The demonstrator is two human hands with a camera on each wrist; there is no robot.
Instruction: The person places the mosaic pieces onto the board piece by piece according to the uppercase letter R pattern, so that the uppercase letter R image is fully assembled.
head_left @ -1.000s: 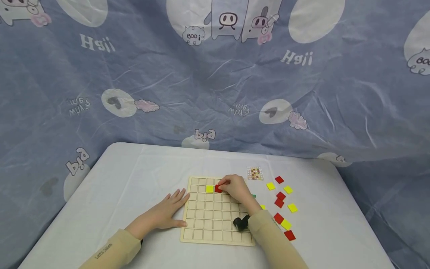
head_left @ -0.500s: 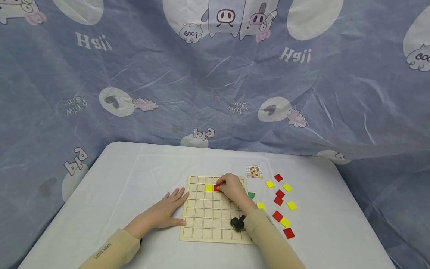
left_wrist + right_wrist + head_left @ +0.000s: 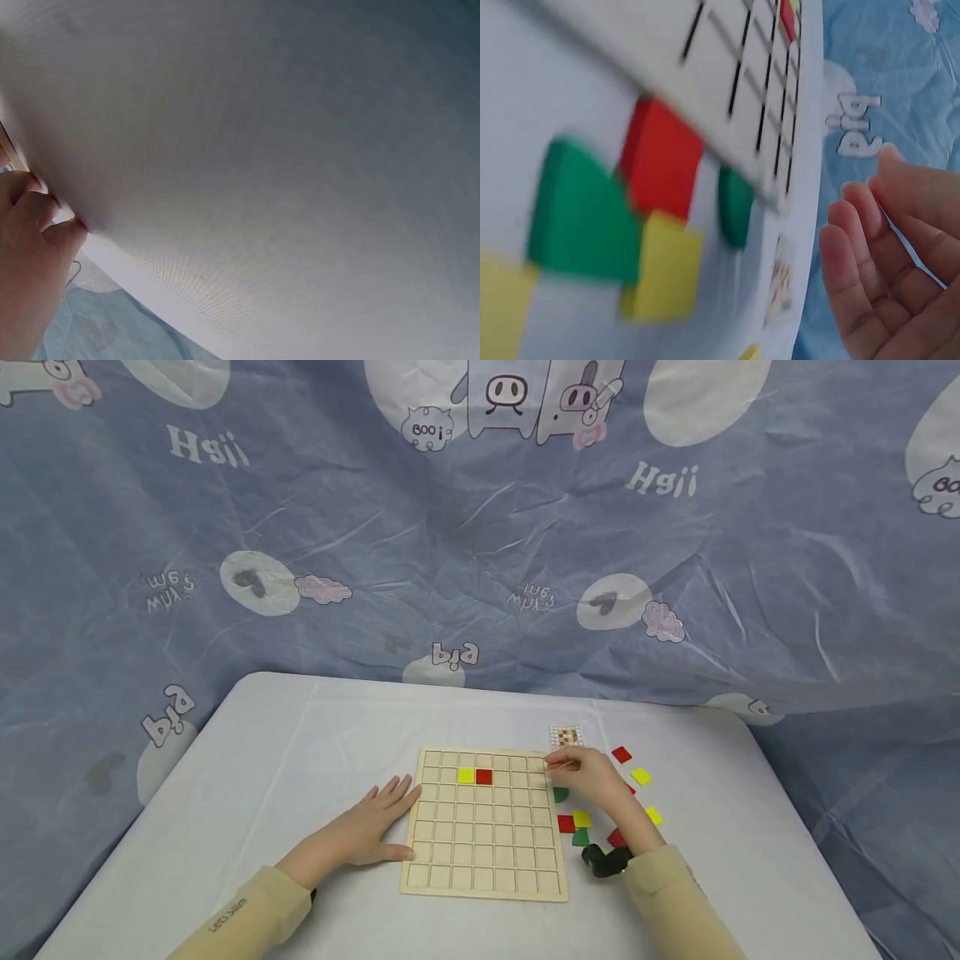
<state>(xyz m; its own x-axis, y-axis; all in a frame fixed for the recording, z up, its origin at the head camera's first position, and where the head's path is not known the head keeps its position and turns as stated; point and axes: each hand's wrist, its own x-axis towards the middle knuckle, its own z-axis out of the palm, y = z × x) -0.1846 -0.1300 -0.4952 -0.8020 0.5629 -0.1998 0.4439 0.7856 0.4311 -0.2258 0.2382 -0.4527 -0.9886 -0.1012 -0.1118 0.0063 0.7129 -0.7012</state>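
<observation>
In the head view, my left hand lies flat beside the wooden grid board, fingertips and thumb at its left edge. The left wrist view catches these fingers at its left border. A yellow square tile and a red square tile sit side by side in the board's second row from the back. My right hand is over the board's back right corner, fingers loosely bent. The right wrist view shows nothing held between its fingers.
Right of the board lie loose pieces: a red tile, a yellow tile, a green piece and several more. A printed pattern card lies behind my right hand. A patterned cloth hangs behind the white table.
My right hand has let go of the red tile, which stays in its cell beside the yellow one, and has moved right to the board's edge. My left hand has stayed put.
</observation>
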